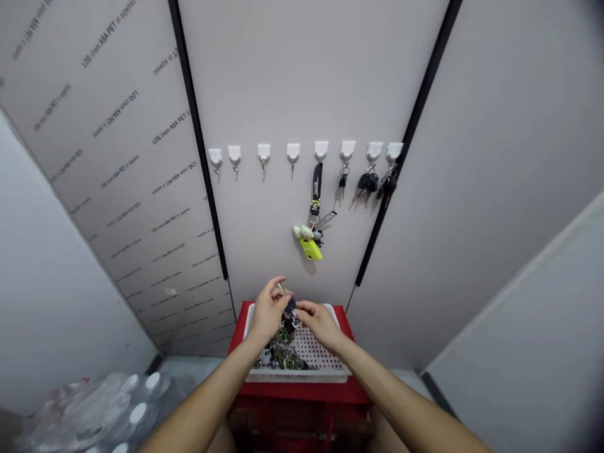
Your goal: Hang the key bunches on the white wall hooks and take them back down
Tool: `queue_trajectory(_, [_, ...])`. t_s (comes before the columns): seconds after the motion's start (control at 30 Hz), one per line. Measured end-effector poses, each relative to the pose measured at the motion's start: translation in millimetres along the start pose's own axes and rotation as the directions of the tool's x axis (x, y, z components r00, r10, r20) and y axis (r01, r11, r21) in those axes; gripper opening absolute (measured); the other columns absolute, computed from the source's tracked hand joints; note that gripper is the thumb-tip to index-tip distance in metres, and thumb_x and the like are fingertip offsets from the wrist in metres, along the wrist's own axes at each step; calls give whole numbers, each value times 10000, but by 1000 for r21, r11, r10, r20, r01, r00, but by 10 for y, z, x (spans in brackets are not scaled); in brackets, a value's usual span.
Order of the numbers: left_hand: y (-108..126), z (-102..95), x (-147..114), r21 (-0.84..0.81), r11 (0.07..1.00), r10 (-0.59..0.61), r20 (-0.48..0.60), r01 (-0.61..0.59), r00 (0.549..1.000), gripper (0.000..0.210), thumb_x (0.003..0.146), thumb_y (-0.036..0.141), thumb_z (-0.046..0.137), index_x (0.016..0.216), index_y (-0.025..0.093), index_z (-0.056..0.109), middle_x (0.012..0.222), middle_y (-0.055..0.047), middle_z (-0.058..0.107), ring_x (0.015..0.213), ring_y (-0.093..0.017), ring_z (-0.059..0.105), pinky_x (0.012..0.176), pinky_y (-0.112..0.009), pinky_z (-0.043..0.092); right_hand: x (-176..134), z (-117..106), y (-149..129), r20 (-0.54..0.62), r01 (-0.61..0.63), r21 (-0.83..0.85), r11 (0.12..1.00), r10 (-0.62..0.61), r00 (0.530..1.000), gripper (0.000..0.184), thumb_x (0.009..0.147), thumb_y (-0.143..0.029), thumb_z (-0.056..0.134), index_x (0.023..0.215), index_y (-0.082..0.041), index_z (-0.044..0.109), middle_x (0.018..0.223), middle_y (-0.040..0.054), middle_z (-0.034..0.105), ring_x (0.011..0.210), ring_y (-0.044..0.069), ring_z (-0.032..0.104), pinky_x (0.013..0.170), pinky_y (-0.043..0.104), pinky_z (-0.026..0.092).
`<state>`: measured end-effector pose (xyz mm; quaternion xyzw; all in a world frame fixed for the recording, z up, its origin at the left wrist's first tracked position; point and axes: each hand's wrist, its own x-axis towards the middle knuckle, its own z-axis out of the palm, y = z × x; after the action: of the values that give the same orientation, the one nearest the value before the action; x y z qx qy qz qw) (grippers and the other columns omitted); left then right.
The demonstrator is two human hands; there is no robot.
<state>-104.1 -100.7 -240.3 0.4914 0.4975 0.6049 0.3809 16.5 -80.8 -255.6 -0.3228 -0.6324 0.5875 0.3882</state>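
Note:
Above a white perforated basket (pixel 321 375), both hands are together on a bunch of keys (pixel 290 306). My left hand (pixel 270 311) is closed on a dark-headed key in the bunch, its metal blade pointing up past the fingertips. My right hand (pixel 321 322) pinches the ring side of the same bunch, where a metal ring and dark pieces show. Under the hands, more keys and metal pieces (pixel 285 357) lie in the left part of the basket. Small details of the bunch are hidden by the fingers.
Several white hooks (pixel 293 151) line the wall. One bears a black strap (pixel 316 189) with a yellow-green fob (pixel 311 249); key bunches (pixel 368 182) hang further right. The basket rests on a red stand (pixel 302 391). Plastic-wrapped bottles (pixel 138 413) stand at lower left.

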Motion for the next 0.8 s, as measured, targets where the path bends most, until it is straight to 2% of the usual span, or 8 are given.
queue_trajectory(0.07, [5, 21, -9, -1, 1000, 3, -13, -3, 1000, 331, 600, 158, 469, 927, 149, 416, 661, 0, 571, 621, -77, 516, 600, -189, 393, 3, 45, -9, -5, -6, 35, 999, 6, 1000, 137, 575, -268, 519, 652, -159, 552, 608, -26, 550, 623, 92, 475, 629, 219, 348])
queue_trajectory(0.2, [14, 17, 6, -33, 999, -28, -37, 27, 999, 359, 607, 206, 471, 952, 153, 389, 690, -14, 572, 607, -96, 522, 490, -180, 398, 33, 86, -27, 1, -33, 76, 997, 33, 999, 143, 535, -243, 561, 640, -150, 533, 587, -23, 548, 588, 91, 479, 599, 217, 355])
queue_trajectory(0.3, [19, -66, 79, -31, 1000, -3, -125, -1, 992, 358, 620, 233, 458, 959, 149, 379, 696, -20, 570, 626, -105, 528, 499, -194, 409, 126, 35, -169, -194, 42, 67, 997, -28, 981, 128, 544, -236, 552, 623, -153, 496, 581, -19, 536, 544, 83, 464, 550, 209, 355])
queue_trajectory(0.4, [91, -152, 227, 67, 997, -15, -199, 29, 980, 340, 612, 192, 464, 941, 128, 406, 759, -54, 567, 671, -120, 531, 569, -237, 421, 294, -21, -501, -348, 221, 17, 975, -202, 916, 114, 568, -222, 525, 657, -164, 484, 656, 1, 551, 570, 88, 473, 548, 212, 362])
queue_trajectory(0.47, [241, -150, 340, 160, 987, 53, -189, -23, 981, 341, 591, 160, 488, 928, 138, 436, 903, -85, 534, 786, -146, 510, 634, -265, 415, 432, -18, -792, -322, 326, -11, 945, -312, 894, 127, 573, -198, 512, 692, -167, 479, 703, 15, 563, 616, 97, 491, 563, 214, 373])
queue_trajectory(0.53, [481, -84, 450, 184, 968, 196, -119, -172, 973, 343, 598, 146, 489, 937, 158, 446, 1011, -85, 485, 896, -156, 463, 709, -277, 395, 586, 15, -1089, -292, 390, -18, 921, -378, 879, 154, 585, -185, 491, 736, -165, 463, 712, 21, 572, 620, 97, 503, 560, 214, 383])
queue_trajectory(0.67, [1019, 116, 696, 107, 893, 436, 48, -438, 899, 337, 629, 101, 439, 958, 171, 438, 998, -50, 502, 898, -122, 460, 784, -265, 367, 924, 83, -1576, -365, 434, -63, 899, -425, 829, 174, 604, -172, 452, 777, -159, 433, 657, 13, 578, 537, 75, 497, 513, 197, 390])
queue_trajectory(0.8, [1299, 190, 951, 174, 863, 480, 15, -475, 877, 365, 617, 65, 422, 968, 162, 442, 974, -42, 518, 858, -120, 479, 785, -274, 368, 1239, 69, -1852, -437, 443, -171, 880, -471, 766, 199, 599, -153, 455, 790, -169, 404, 628, -7, 568, 493, 64, 484, 478, 186, 391])
